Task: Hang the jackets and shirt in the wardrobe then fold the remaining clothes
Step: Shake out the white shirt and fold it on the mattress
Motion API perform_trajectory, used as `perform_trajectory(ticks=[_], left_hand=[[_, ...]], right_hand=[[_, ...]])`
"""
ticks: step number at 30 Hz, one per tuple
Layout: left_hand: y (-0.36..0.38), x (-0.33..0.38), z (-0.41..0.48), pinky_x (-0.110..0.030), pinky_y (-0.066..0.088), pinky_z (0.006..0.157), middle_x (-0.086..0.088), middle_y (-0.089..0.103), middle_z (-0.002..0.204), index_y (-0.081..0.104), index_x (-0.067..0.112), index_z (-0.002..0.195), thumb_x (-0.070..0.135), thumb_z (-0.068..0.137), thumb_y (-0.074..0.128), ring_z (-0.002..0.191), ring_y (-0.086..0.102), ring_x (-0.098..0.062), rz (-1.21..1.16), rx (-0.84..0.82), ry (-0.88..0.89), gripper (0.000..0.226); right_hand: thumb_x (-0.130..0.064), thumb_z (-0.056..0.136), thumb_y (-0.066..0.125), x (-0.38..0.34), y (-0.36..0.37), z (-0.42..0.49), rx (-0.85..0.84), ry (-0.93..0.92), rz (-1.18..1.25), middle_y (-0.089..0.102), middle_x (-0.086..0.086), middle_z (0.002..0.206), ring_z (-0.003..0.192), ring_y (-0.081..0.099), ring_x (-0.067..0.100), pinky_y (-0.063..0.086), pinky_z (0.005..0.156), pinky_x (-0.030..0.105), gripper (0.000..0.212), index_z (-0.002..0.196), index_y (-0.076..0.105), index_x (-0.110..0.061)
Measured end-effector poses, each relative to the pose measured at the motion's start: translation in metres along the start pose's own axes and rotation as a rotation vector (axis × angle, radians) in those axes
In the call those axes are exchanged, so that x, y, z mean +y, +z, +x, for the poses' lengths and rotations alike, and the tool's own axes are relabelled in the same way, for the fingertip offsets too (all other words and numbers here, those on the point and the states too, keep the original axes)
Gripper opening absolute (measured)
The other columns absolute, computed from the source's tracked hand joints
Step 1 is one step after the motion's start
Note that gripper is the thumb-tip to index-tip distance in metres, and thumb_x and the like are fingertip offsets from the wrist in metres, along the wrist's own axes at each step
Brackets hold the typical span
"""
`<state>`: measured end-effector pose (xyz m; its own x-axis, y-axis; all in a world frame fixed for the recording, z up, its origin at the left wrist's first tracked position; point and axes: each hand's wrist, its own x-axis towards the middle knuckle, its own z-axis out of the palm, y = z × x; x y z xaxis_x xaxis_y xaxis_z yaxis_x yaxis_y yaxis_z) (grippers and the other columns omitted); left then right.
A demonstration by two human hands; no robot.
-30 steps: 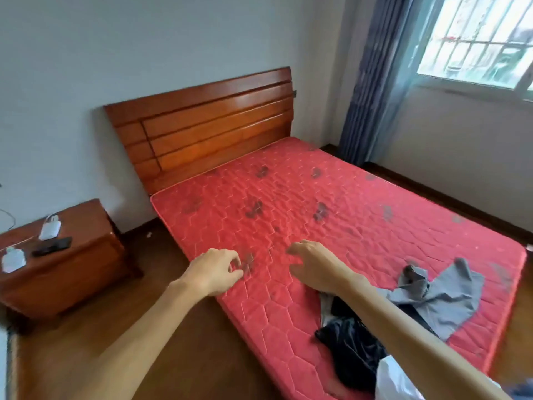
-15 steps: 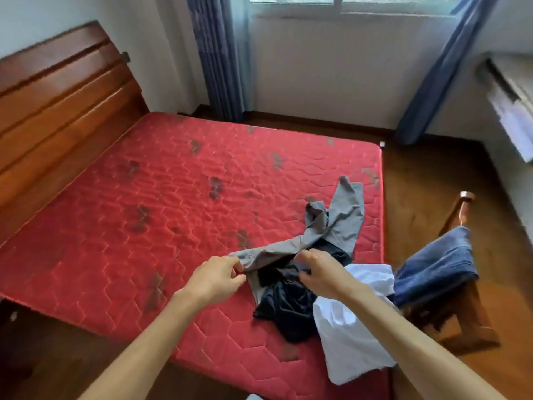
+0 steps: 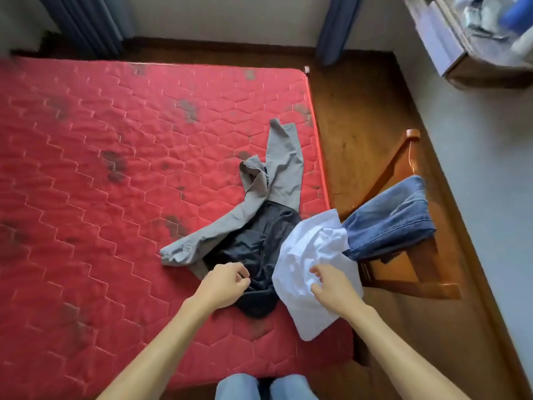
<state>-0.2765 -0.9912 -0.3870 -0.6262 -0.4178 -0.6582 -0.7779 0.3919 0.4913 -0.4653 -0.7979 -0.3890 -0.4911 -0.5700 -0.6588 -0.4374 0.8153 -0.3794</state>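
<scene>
Shirt [image 3: 313, 252] beneath right hand [image 3: 331, 288]

Red quilted mattress [image 3: 115, 168] with dark stains across the left. Brown wooden floor [image 3: 354, 125] beside it, a wooden chair [image 3: 411, 157] just off the mattress edge. Grey wall [image 3: 484, 183] on the right, dark blue curtains [image 3: 86, 21] and dark skirting board [image 3: 216, 43] at the far side. Blurred cabinet [image 3: 461, 62] top right. Soft daylight.

1 view only: a wide-angle camera on the person's head, tilted steeply down and forward over the near right corner of the bed [image 3: 115, 168]. It sits close, with the knees [image 3: 236, 386] directly below and a chair [image 3: 412, 285] at right.
</scene>
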Motion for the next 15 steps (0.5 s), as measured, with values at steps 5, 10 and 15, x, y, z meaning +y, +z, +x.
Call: perform_trajectory(ticks=[5, 10, 15], left_hand=[[0.046, 0.009, 0.043, -0.025, 0.052, 0.078, 0.011, 0.067, 0.084, 0.071, 0.029, 0.099, 0.032, 0.092, 0.057, 0.083, 0.066, -0.008, -0.085, -0.136, -0.026, 0.016], [0.095, 0.035, 0.097, -0.035, 0.056, 0.087, 0.005, 0.074, 0.094, 0.069, 0.025, 0.111, 0.030, 0.094, 0.053, 0.088, 0.070, -0.010, -0.272, -0.136, -0.069, 0.024], [0.134, 0.070, 0.120, -0.037, 0.059, 0.082, 0.004, 0.069, 0.112, 0.058, 0.025, 0.125, 0.017, 0.101, 0.040, 0.092, 0.070, -0.011, -0.433, -0.230, -0.111, 0.032]], right_hand=[[-0.017, 0.096, 0.054, 0.053, 0.019, 0.015, 0.020, 0.205, 0.157, 0.050, 0.011, 0.140, 0.125, 0.051, 0.024, 0.041, 0.100, 0.032, 0.050, 0.144, 0.042, -0.007], [-0.031, 0.096, 0.061, 0.095, 0.032, 0.048, 0.097, 0.372, 0.448, 0.047, 0.007, 0.146, 0.129, 0.049, 0.024, 0.043, 0.102, 0.034, 0.062, 0.149, 0.035, -0.011], [-0.040, 0.087, 0.070, 0.087, 0.047, 0.096, 0.070, 0.336, 0.608, 0.052, -0.001, 0.140, 0.131, 0.048, 0.019, 0.043, 0.105, 0.036, 0.072, 0.147, 0.039, -0.014]])
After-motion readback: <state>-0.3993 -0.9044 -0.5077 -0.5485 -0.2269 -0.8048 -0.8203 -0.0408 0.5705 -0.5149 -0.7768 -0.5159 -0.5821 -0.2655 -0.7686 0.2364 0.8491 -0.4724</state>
